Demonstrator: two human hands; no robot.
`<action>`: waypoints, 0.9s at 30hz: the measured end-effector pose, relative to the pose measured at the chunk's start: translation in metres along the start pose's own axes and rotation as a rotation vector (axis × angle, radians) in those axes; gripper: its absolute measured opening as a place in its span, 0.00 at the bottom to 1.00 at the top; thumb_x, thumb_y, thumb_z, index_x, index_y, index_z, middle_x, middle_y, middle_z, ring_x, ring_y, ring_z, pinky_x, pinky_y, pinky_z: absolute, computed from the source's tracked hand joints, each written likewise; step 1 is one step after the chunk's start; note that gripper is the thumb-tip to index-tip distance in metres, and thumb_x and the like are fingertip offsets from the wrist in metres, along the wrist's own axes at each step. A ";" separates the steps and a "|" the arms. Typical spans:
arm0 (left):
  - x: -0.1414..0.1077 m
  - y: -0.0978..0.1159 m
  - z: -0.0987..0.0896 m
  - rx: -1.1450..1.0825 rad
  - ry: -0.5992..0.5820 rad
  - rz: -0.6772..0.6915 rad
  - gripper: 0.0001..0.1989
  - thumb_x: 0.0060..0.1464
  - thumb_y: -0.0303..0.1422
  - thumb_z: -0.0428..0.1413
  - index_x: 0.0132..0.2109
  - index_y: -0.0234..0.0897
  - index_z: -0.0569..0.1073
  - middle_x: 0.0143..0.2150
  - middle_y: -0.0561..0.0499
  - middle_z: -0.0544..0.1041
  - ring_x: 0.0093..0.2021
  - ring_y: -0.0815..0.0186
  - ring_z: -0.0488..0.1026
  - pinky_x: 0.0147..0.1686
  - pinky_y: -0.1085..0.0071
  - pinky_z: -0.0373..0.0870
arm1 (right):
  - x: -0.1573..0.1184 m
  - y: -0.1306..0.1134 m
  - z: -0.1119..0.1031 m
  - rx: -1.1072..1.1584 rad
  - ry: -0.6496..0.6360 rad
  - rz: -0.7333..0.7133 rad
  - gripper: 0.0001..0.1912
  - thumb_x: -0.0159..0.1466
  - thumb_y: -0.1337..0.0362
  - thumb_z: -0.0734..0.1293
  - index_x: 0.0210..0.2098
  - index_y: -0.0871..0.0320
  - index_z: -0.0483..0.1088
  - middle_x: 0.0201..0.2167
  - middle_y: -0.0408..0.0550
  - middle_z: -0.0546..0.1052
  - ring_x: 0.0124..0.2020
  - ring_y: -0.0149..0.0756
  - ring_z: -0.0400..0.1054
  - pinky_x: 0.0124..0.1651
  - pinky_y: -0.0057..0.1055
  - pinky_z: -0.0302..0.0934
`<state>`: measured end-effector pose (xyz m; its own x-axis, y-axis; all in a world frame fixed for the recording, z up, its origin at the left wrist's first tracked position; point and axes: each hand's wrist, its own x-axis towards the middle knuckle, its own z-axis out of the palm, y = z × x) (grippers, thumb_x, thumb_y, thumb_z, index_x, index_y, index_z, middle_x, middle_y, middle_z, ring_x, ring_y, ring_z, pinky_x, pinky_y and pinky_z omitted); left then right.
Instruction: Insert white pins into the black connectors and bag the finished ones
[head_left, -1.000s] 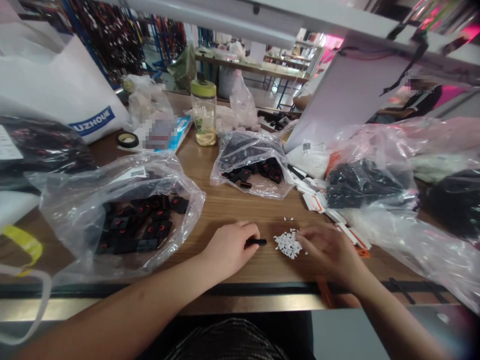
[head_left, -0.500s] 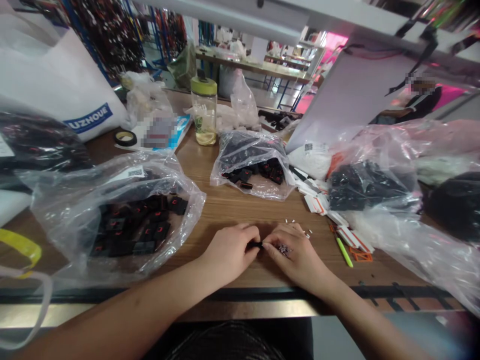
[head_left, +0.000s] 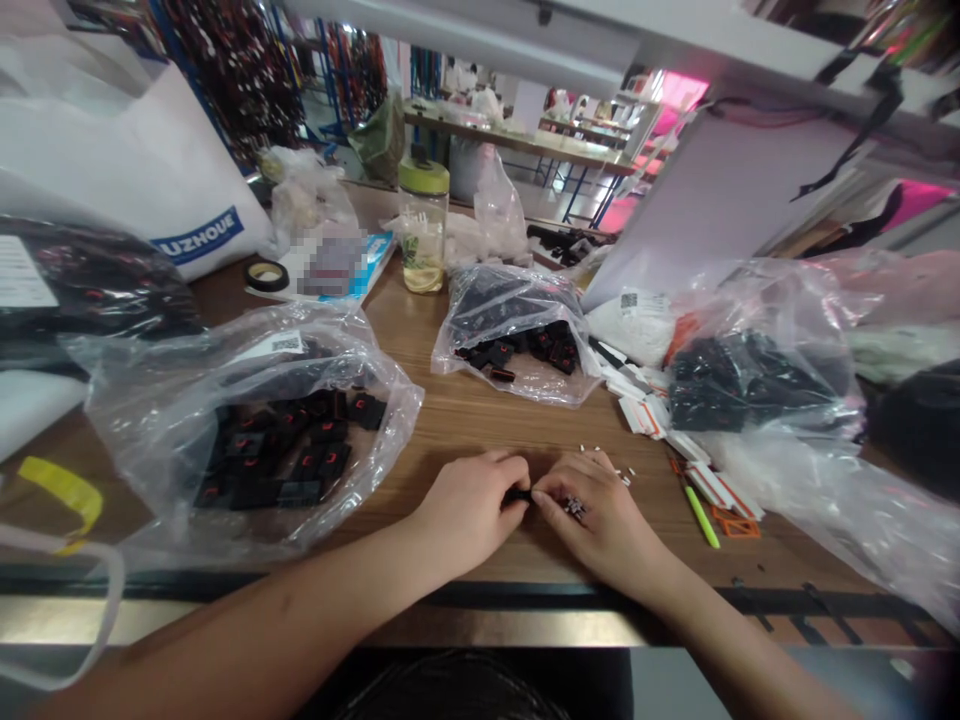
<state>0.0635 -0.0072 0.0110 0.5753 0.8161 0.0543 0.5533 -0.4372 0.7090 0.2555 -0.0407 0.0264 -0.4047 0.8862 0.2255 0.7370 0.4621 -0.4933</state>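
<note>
My left hand (head_left: 480,500) is closed around a small black piece (head_left: 517,494), mostly hidden by the fingers; its exact kind does not show. Thumb and fingertips of my right hand (head_left: 589,505) are pinched at the right end of that piece, and whatever they hold there is too small to make out. Under and inside my right palm lies a little heap of small pale bits (head_left: 575,507). A few more white bits (head_left: 628,474) are scattered on the wooden table (head_left: 465,425) just beyond that hand.
Open plastic bags of black pieces lie at the left (head_left: 397,420) and at the back middle (head_left: 517,385). A bottle (head_left: 424,235) and a tape roll (head_left: 267,276) stand behind. On the right are a yellow-green pen-like tool (head_left: 702,518), white-and-orange strips (head_left: 724,490) and more bags (head_left: 765,380).
The whole view has shifted slightly, so things appear a little further right. Both hands keep the same closed pose at the black piece. The person at the back right is no longer clearly visible.
</note>
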 end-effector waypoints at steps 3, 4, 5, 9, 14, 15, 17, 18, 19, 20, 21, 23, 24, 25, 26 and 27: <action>0.000 -0.002 0.001 -0.002 0.006 0.006 0.03 0.53 0.27 0.59 0.35 0.39 0.72 0.31 0.55 0.72 0.30 0.67 0.69 0.30 0.70 0.60 | 0.002 -0.002 0.000 -0.050 -0.017 -0.040 0.08 0.67 0.68 0.64 0.32 0.57 0.72 0.30 0.45 0.74 0.34 0.37 0.65 0.43 0.39 0.51; 0.000 -0.002 0.002 -0.001 0.010 0.005 0.03 0.53 0.27 0.59 0.35 0.39 0.72 0.31 0.55 0.71 0.30 0.66 0.69 0.30 0.69 0.60 | 0.002 -0.003 0.000 -0.061 -0.019 -0.049 0.08 0.67 0.69 0.64 0.32 0.58 0.72 0.29 0.45 0.74 0.33 0.36 0.65 0.43 0.39 0.51; 0.000 -0.003 0.002 -0.003 0.011 0.003 0.03 0.53 0.27 0.59 0.35 0.40 0.72 0.31 0.55 0.71 0.31 0.66 0.69 0.30 0.69 0.60 | 0.003 -0.003 0.000 -0.068 -0.021 -0.053 0.08 0.67 0.69 0.64 0.31 0.58 0.72 0.29 0.45 0.74 0.33 0.36 0.65 0.43 0.39 0.51; 0.000 -0.002 0.002 -0.019 0.003 0.003 0.03 0.54 0.27 0.59 0.34 0.39 0.72 0.31 0.55 0.71 0.31 0.66 0.69 0.31 0.70 0.61 | 0.002 -0.004 0.001 -0.085 -0.009 -0.058 0.08 0.67 0.69 0.64 0.31 0.58 0.72 0.29 0.45 0.75 0.34 0.37 0.67 0.43 0.38 0.52; 0.000 -0.001 0.000 -0.025 0.005 -0.006 0.04 0.53 0.26 0.59 0.34 0.39 0.71 0.31 0.56 0.71 0.30 0.67 0.69 0.30 0.70 0.60 | -0.004 -0.004 0.002 -0.095 0.045 -0.090 0.04 0.67 0.68 0.66 0.38 0.57 0.74 0.32 0.45 0.79 0.35 0.38 0.70 0.45 0.38 0.54; 0.000 0.000 -0.001 -0.024 0.004 -0.007 0.04 0.53 0.26 0.59 0.34 0.39 0.71 0.31 0.56 0.71 0.31 0.67 0.69 0.30 0.69 0.60 | -0.005 -0.003 0.002 -0.107 0.059 -0.096 0.04 0.66 0.68 0.67 0.40 0.57 0.74 0.32 0.45 0.79 0.36 0.38 0.71 0.46 0.39 0.54; 0.000 0.000 -0.001 -0.021 0.008 -0.002 0.04 0.53 0.26 0.59 0.33 0.39 0.71 0.31 0.56 0.71 0.32 0.66 0.69 0.30 0.69 0.60 | -0.006 -0.002 0.002 -0.143 0.079 -0.112 0.06 0.66 0.69 0.66 0.42 0.57 0.74 0.33 0.45 0.80 0.36 0.38 0.71 0.47 0.40 0.54; 0.000 0.000 -0.001 -0.021 0.010 0.002 0.04 0.53 0.26 0.59 0.34 0.39 0.71 0.31 0.55 0.71 0.32 0.66 0.69 0.30 0.69 0.60 | -0.007 -0.002 0.003 -0.164 0.084 -0.124 0.06 0.67 0.69 0.66 0.41 0.57 0.75 0.32 0.45 0.79 0.35 0.37 0.71 0.48 0.40 0.54; 0.000 0.000 -0.001 -0.021 0.011 0.005 0.04 0.53 0.26 0.59 0.34 0.39 0.71 0.31 0.56 0.71 0.32 0.66 0.69 0.30 0.69 0.60 | -0.007 -0.002 0.004 -0.189 0.085 -0.138 0.06 0.67 0.69 0.65 0.39 0.57 0.75 0.31 0.45 0.79 0.34 0.37 0.71 0.48 0.40 0.54; 0.000 -0.001 -0.001 -0.022 0.010 0.007 0.05 0.52 0.25 0.59 0.34 0.39 0.71 0.31 0.56 0.71 0.32 0.66 0.69 0.31 0.69 0.60 | -0.006 -0.003 0.005 -0.217 0.079 -0.156 0.07 0.68 0.69 0.65 0.37 0.57 0.75 0.29 0.45 0.79 0.33 0.36 0.70 0.47 0.40 0.54; 0.001 -0.001 -0.001 -0.024 0.006 0.011 0.05 0.52 0.24 0.58 0.34 0.39 0.71 0.31 0.56 0.71 0.31 0.66 0.69 0.31 0.69 0.61 | -0.006 -0.005 0.006 -0.248 0.072 -0.175 0.08 0.68 0.69 0.64 0.35 0.58 0.76 0.28 0.45 0.78 0.32 0.36 0.70 0.47 0.41 0.54; 0.001 -0.001 -0.001 -0.022 -0.006 0.015 0.06 0.52 0.23 0.58 0.33 0.38 0.71 0.31 0.56 0.71 0.30 0.67 0.68 0.31 0.69 0.61 | -0.005 -0.009 0.008 -0.297 0.054 -0.203 0.11 0.69 0.69 0.63 0.34 0.58 0.76 0.27 0.46 0.77 0.31 0.36 0.69 0.46 0.41 0.54; 0.001 -0.001 -0.001 -0.022 -0.010 0.014 0.06 0.52 0.23 0.58 0.33 0.38 0.71 0.31 0.56 0.71 0.30 0.67 0.68 0.31 0.69 0.61 | -0.005 -0.011 0.007 -0.303 0.043 -0.206 0.11 0.68 0.69 0.62 0.34 0.58 0.77 0.26 0.46 0.77 0.31 0.36 0.68 0.46 0.41 0.54; 0.001 -0.001 -0.001 -0.023 -0.015 0.010 0.06 0.52 0.23 0.58 0.33 0.38 0.71 0.31 0.56 0.71 0.30 0.68 0.68 0.31 0.70 0.62 | -0.005 -0.011 0.006 -0.290 0.032 -0.197 0.11 0.68 0.69 0.63 0.35 0.58 0.77 0.27 0.46 0.77 0.32 0.37 0.69 0.45 0.41 0.54; 0.001 -0.001 -0.002 -0.024 -0.019 0.002 0.05 0.53 0.24 0.57 0.34 0.39 0.72 0.31 0.56 0.71 0.30 0.68 0.68 0.31 0.70 0.62 | -0.005 -0.008 0.002 -0.262 0.028 -0.174 0.10 0.68 0.68 0.63 0.36 0.57 0.77 0.28 0.46 0.78 0.33 0.37 0.69 0.45 0.40 0.55; 0.001 -0.001 -0.002 -0.024 -0.026 -0.008 0.04 0.54 0.25 0.58 0.34 0.39 0.72 0.31 0.55 0.71 0.29 0.67 0.68 0.30 0.70 0.62 | -0.006 -0.004 -0.003 -0.230 0.034 -0.134 0.10 0.68 0.67 0.63 0.37 0.56 0.78 0.29 0.47 0.79 0.34 0.38 0.70 0.45 0.40 0.55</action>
<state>0.0622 -0.0054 0.0117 0.5864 0.8094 0.0307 0.5436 -0.4213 0.7259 0.2567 -0.0481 0.0290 -0.4915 0.8155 0.3056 0.7831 0.5674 -0.2546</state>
